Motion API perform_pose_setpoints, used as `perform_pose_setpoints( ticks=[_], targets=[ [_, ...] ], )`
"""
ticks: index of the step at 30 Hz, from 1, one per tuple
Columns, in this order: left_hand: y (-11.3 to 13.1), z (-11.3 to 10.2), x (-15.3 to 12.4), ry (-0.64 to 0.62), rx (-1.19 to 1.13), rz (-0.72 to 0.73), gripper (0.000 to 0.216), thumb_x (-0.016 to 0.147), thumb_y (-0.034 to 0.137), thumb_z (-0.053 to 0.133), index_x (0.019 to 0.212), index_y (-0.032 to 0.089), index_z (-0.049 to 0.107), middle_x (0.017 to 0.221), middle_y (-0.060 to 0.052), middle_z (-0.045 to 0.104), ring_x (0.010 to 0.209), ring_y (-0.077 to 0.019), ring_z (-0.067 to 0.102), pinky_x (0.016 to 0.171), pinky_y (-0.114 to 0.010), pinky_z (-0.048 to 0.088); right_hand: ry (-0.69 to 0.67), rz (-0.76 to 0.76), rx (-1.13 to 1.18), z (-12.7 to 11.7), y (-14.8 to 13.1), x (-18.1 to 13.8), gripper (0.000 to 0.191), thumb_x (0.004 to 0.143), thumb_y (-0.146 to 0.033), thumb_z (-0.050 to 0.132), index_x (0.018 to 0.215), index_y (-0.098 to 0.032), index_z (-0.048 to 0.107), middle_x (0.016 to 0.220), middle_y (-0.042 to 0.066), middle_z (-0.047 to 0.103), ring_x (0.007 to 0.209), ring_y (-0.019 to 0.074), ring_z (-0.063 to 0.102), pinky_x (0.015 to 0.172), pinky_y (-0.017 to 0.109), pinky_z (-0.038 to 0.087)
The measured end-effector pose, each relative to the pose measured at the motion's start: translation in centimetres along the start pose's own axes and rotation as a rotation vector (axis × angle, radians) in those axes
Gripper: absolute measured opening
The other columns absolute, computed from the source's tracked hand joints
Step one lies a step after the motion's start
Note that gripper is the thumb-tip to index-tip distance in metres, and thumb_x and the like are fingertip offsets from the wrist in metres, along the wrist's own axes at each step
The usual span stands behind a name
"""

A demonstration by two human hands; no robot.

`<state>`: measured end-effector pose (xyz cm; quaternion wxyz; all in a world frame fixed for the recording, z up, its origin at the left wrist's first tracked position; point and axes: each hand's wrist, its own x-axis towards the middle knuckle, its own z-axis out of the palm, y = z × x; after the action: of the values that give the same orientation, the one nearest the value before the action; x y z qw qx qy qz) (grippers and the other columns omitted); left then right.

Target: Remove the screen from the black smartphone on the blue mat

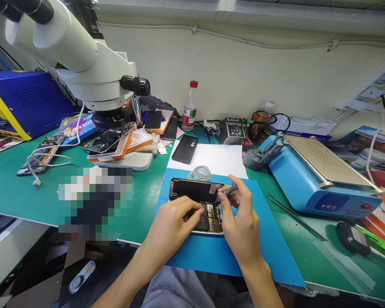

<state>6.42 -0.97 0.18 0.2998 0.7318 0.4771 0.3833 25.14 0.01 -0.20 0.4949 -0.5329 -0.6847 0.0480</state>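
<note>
An opened phone (208, 216) lies on a blue mat (263, 239), its black screen (194, 189) folded back beside the exposed insides. My left hand (171, 222) rests on the phone's body, fingers curled and pressing it down. My right hand (240, 218) pinches a small grey screwdriver (228, 191), whose tip points down into the phone's interior near the top edge. A small clear round container (201, 173) stands just behind the screen.
A white microscope (83, 55) stands at the back left above a pile of phones and orange boxes (122, 141). A blue heating machine (317, 179) sits to the right, a black phone (185, 149) on white paper behind, a water bottle (190, 107) by the wall.
</note>
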Motion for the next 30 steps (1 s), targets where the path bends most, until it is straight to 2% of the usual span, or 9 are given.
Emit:
perform_pose_setpoints(
  ticks=[4,9,13,16,18,21,24,28,30],
  targets=[
    [0.02,-0.03,-0.07,-0.001,0.006,0.002,0.012,0.104,0.018,0.067,0.099,0.022,0.077,0.095,0.001,0.078,0.084,-0.0177,0.073,0.075,-0.029,0.049,0.011,-0.034,-0.014,0.02,-0.02,0.0,0.047,0.109,-0.025,0.059,0.154,-0.03,0.049,0.113,0.005,0.075,0.093,0.0194,0.076,0.082,0.033,0.066],
    [0.03,-0.02,0.02,0.0,0.015,0.005,0.012,0.104,0.019,0.066,0.1,0.023,0.077,0.094,0.001,0.078,0.083,-0.0181,0.073,0.073,-0.029,0.049,0.017,-0.092,-0.135,-0.07,0.08,0.3,0.046,0.104,-0.031,0.069,0.148,-0.031,0.056,0.107,0.005,0.073,0.078,0.0194,0.069,0.071,0.035,0.062],
    [0.03,-0.02,0.04,0.009,0.01,0.009,0.013,0.105,0.02,0.066,0.1,0.024,0.077,0.096,0.001,0.079,0.085,-0.0177,0.074,0.076,-0.029,0.05,-0.042,-0.102,-0.082,-0.25,-0.09,0.43,0.051,0.108,-0.02,0.047,0.158,-0.031,0.046,0.127,0.01,0.069,0.106,0.0246,0.069,0.082,0.04,0.062],
    [-0.02,-0.02,-0.03,0.011,0.013,0.006,0.013,0.106,0.021,0.065,0.1,0.024,0.077,0.096,0.001,0.079,0.085,-0.0176,0.074,0.076,-0.029,0.05,-0.025,-0.137,-0.09,-0.38,-0.18,0.37,0.058,0.105,-0.017,0.05,0.161,-0.031,0.043,0.14,0.012,0.064,0.121,0.0287,0.065,0.09,0.045,0.061],
    [-0.09,-0.01,-0.09,0.006,0.013,0.002,0.015,0.107,0.022,0.063,0.102,0.024,0.077,0.098,0.0,0.079,0.086,-0.0179,0.074,0.076,-0.029,0.05,-0.013,-0.118,-0.068,-0.47,-0.19,0.28,0.057,0.105,-0.016,0.051,0.159,-0.031,0.045,0.141,0.011,0.064,0.117,0.0272,0.066,0.087,0.043,0.061],
    [-0.18,0.0,-0.15,-0.002,0.006,0.003,0.016,0.108,0.022,0.061,0.104,0.024,0.076,0.1,0.0,0.079,0.088,-0.0183,0.074,0.079,-0.03,0.051,-0.025,-0.097,-0.02,-0.59,-0.19,0.13,0.056,0.106,-0.01,0.04,0.158,-0.032,0.047,0.142,0.009,0.065,0.113,0.024,0.066,0.086,0.04,0.06],
    [-0.14,-0.02,-0.14,-0.005,0.012,0.001,0.015,0.107,0.021,0.062,0.103,0.023,0.076,0.099,0.0,0.078,0.085,-0.0176,0.072,0.077,-0.029,0.049,-0.003,-0.125,-0.051,-0.65,-0.22,0.0,0.056,0.106,-0.012,0.049,0.159,-0.032,0.046,0.141,0.009,0.066,0.113,0.024,0.067,0.084,0.038,0.06],
    [-0.06,-0.1,-0.07,-0.006,0.008,-0.004,0.016,0.107,0.02,0.061,0.103,0.024,0.076,0.098,0.001,0.078,0.083,-0.0167,0.071,0.074,-0.028,0.049,-0.015,-0.132,-0.051,-0.58,-0.12,-0.17,0.057,0.106,-0.01,0.041,0.159,-0.031,0.045,0.14,0.01,0.066,0.115,0.0251,0.068,0.087,0.041,0.061],
    [-0.13,-0.1,-0.08,-0.007,0.002,0.002,0.016,0.107,0.02,0.061,0.101,0.023,0.075,0.097,0.0,0.078,0.085,-0.0174,0.072,0.077,-0.028,0.05,-0.01,-0.117,-0.075,-0.46,-0.07,-0.25,0.055,0.106,-0.015,0.049,0.159,-0.031,0.046,0.136,0.01,0.068,0.108,0.0252,0.07,0.085,0.042,0.063]
  ],
)
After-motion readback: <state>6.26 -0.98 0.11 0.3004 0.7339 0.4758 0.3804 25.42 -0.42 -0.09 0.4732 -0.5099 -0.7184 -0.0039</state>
